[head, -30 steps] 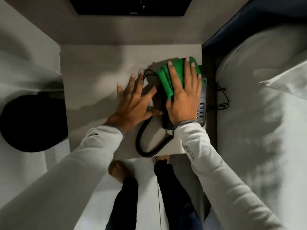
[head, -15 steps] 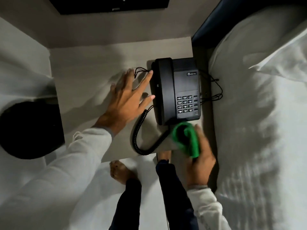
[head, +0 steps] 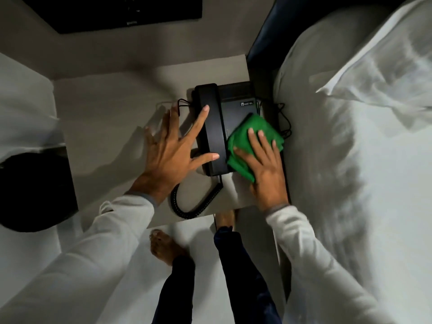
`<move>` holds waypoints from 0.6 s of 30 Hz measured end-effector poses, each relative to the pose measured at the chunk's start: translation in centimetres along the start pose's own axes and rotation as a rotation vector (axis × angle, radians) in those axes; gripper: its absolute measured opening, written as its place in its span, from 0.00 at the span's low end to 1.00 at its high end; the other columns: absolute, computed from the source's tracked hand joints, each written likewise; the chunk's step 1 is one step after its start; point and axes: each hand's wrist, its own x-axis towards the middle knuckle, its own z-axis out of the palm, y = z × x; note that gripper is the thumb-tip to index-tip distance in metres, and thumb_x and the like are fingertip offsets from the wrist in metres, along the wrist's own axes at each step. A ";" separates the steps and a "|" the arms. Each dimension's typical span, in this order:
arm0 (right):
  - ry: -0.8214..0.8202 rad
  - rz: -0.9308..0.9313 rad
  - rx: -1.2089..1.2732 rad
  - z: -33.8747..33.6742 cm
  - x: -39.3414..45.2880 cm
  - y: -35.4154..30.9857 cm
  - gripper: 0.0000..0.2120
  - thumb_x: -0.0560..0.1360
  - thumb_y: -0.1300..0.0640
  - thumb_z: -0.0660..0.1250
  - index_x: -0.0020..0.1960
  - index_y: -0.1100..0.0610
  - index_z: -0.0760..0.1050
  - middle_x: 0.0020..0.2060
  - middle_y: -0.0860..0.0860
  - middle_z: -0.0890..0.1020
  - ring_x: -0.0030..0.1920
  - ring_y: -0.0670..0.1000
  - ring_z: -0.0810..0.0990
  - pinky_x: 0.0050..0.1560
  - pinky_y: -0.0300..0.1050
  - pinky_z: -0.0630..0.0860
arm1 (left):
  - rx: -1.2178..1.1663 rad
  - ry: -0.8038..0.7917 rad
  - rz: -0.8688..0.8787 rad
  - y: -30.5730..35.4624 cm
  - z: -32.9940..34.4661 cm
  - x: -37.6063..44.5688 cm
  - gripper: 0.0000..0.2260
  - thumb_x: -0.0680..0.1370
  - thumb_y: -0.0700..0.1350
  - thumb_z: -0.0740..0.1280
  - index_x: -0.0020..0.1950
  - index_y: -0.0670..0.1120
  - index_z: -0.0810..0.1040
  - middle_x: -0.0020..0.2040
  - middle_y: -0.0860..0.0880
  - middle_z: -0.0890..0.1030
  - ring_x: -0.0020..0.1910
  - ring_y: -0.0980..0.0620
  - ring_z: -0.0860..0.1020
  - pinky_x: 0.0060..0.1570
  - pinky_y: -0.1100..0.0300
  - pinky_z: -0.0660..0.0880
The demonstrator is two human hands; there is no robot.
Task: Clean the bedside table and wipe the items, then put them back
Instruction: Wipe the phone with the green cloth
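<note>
Dim light falls across the pale bedside table (head: 112,118) wedged between a grey wall and the white bed (head: 364,183) on your right. From your head camera, you see the black corded telephone (head: 236,99) standing at the table's right side, close to the bed, with its handset (head: 211,127) lying in the cradle along its left edge and the coiled cord (head: 187,206) looping toward you over the tabletop. Your left hand (head: 168,157) is spread wide and flat, gripping nothing, with forefinger and thumb resting on the handset and the other fingers over the table. Your right hand (head: 264,167) lies flat, fingers stretched, pressing a folded bright green cloth (head: 243,141) down over the keypad area of the phone; it pins the cloth rather than clutching it
</note>
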 end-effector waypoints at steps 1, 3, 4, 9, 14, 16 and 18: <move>-0.021 0.005 0.021 0.1 -1.4 -0.1 0.28 0.71 0.64 0.66 0.70 0.50 0.74 0.79 0.56 0.61 0.80 0.58 0.56 0.79 0.64 0.52 | -0.006 -0.020 -0.010 0.1 0.0 0.0 0.44 0.70 0.78 0.50 0.82 0.62 0.42 0.78 0.32 0.60 0.78 0.32 0.61 0.65 0.24 0.65; -0.055 0.037 0.077 -0.6 -3.0 -1.0 0.26 0.71 0.61 0.60 0.69 0.51 0.75 0.79 0.55 0.64 0.80 0.57 0.58 0.79 0.64 0.53 | -0.006 -0.041 -0.021 0.2 -0.2 -0.1 0.44 0.71 0.78 0.52 0.82 0.61 0.43 0.79 0.32 0.58 0.78 0.32 0.60 0.67 0.24 0.64; -0.054 0.080 0.154 -1.4 -3.5 -1.8 0.28 0.70 0.61 0.57 0.69 0.52 0.76 0.77 0.54 0.66 0.79 0.56 0.61 0.79 0.62 0.55 | -0.011 -0.031 -0.023 0.3 -0.3 -0.4 0.44 0.72 0.77 0.53 0.82 0.60 0.44 0.80 0.33 0.57 0.79 0.33 0.59 0.68 0.25 0.63; 0.163 0.437 1.075 -6.4 -2.5 -7.3 0.12 0.75 0.62 0.65 0.56 0.55 0.81 0.49 0.49 0.85 0.54 0.47 0.83 0.56 0.45 0.78 | -0.754 0.160 -0.079 -1.9 -2.4 -3.4 0.37 0.77 0.67 0.63 0.82 0.55 0.56 0.80 0.47 0.64 0.80 0.50 0.63 0.76 0.44 0.67; -0.123 0.651 1.665 -4.0 3.1 -16.0 0.13 0.71 0.62 0.68 0.55 0.59 0.81 0.48 0.54 0.86 0.53 0.54 0.84 0.59 0.51 0.79 | -1.784 -0.147 -0.469 -8.2 -5.2 -8.0 0.42 0.60 0.70 0.77 0.69 0.49 0.76 0.63 0.44 0.82 0.61 0.48 0.82 0.60 0.50 0.79; -0.237 0.593 1.594 -2.3 5.6 -19.1 0.11 0.76 0.60 0.69 0.57 0.58 0.79 0.49 0.53 0.86 0.53 0.52 0.83 0.57 0.47 0.80 | -1.755 -0.077 -0.533 -10.9 -5.1 -10.0 0.33 0.67 0.57 0.80 0.65 0.41 0.79 0.63 0.40 0.83 0.62 0.43 0.82 0.61 0.46 0.80; -0.342 0.562 1.511 -0.6 7.9 -21.1 0.09 0.80 0.59 0.66 0.60 0.54 0.77 0.49 0.50 0.85 0.50 0.47 0.83 0.51 0.40 0.79 | -1.646 0.124 -0.701 -13.8 -3.9 -11.3 0.13 0.74 0.40 0.76 0.56 0.41 0.82 0.54 0.44 0.86 0.57 0.44 0.84 0.54 0.48 0.83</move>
